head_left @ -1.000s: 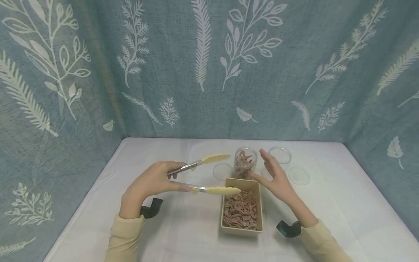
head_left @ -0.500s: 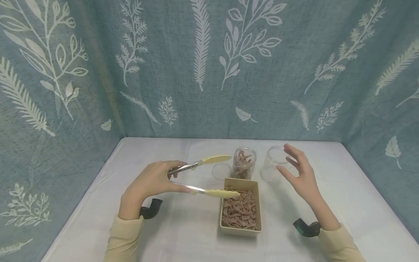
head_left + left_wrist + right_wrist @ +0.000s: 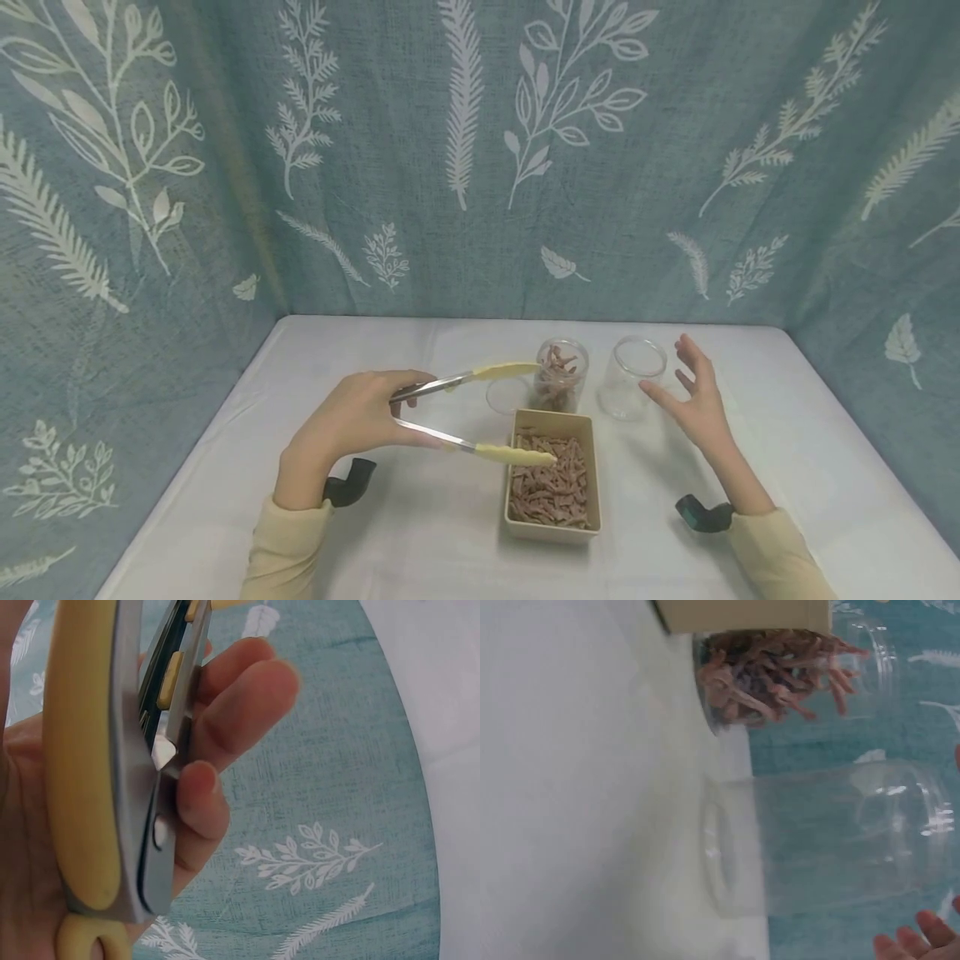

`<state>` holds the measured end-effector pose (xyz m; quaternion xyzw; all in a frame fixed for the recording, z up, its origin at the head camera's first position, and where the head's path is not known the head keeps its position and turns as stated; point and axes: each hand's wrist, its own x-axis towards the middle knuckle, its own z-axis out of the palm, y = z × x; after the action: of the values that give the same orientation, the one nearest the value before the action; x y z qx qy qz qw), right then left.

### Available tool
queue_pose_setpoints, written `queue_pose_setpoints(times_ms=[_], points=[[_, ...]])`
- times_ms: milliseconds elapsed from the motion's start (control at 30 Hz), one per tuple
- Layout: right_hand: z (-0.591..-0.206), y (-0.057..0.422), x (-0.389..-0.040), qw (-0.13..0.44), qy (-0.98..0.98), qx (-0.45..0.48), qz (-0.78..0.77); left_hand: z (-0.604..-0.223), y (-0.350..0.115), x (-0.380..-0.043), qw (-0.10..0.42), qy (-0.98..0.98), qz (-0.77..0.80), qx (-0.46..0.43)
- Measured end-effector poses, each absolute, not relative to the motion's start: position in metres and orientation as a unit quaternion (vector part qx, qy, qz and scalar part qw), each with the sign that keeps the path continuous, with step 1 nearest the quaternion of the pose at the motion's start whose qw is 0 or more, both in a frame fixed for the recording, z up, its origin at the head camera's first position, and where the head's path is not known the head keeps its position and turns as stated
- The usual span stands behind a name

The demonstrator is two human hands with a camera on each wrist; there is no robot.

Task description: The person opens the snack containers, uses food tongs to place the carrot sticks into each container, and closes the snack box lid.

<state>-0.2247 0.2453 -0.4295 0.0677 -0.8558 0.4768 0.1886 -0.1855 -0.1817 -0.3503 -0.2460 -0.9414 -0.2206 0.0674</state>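
My left hand (image 3: 352,417) holds a pair of metal tongs (image 3: 513,455) with yellow tips, its thumb and fingers on opposite arms. In the left wrist view the yellow-backed handle (image 3: 82,765) lies against the palm. The tongs' arms are spread with nothing between them; the nearer tip overlaps a beige box (image 3: 551,533) full of brown meat-like strips (image 3: 551,492). Behind the box stands a clear jar (image 3: 561,383) partly filled with the same strips. To its right is an empty clear jar (image 3: 633,383). My right hand (image 3: 697,408), fingers spread, is beside this empty jar.
A clear round lid (image 3: 506,396) lies left of the filled jar, behind the tongs. White cloth (image 3: 427,517) covers the table, and a blue-green leaf-patterned curtain (image 3: 405,150) closes off its back and sides.
My right hand has moved right, from beside the filled jar to the far side of the empty one. The tongs have shifted slightly right, their nearer tip a little lower in view.
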Motion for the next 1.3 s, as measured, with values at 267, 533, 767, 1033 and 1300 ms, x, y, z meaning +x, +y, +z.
queue_pose_setpoints(times_ms=[267, 533, 767, 1033, 1300], points=[[-0.444, 0.239, -0.236, 0.099, -0.876, 0.047, 0.470, -0.350, -0.178, -0.186, 0.058, -0.942, -0.215, -0.252], [-0.446, 0.232, -0.242, 0.071, -0.869, 0.026, 0.489, -0.354, -0.170, -0.188, 0.042, -0.941, -0.217, -0.257], [-0.449, 0.230, -0.245, 0.072, -0.869, 0.017, 0.489, -0.360, -0.162, -0.191, 0.008, -0.934, -0.231, -0.273], [-0.442, 0.237, -0.244, 0.097, -0.867, 0.022, 0.488, -0.367, -0.154, -0.193, 0.011, -0.930, -0.204, -0.306], [-0.420, 0.251, -0.239, 0.133, -0.858, 0.043, 0.494, -0.368, -0.150, -0.204, 0.000, -0.918, -0.174, -0.356]])
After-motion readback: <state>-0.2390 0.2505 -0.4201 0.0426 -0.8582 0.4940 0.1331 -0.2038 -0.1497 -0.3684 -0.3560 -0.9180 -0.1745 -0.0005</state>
